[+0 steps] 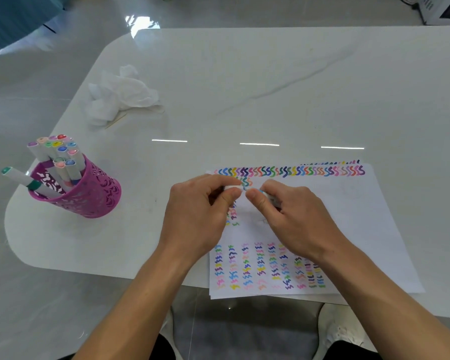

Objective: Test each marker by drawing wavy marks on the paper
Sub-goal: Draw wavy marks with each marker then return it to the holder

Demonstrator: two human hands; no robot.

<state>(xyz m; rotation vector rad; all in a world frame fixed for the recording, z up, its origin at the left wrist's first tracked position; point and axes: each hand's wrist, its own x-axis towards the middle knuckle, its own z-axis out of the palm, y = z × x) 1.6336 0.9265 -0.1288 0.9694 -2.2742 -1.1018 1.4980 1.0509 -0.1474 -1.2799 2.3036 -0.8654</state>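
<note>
Only one camera is at work, worn on the person's head. It looks forward and steeply down across the bench, close in. Both forearms run up from the bottom edge, and the left hand and right hand meet on a marker at mid-frame, over the paper. The wide lens bows the bench's edges, and floor shows beyond its far side and to the left.
</note>
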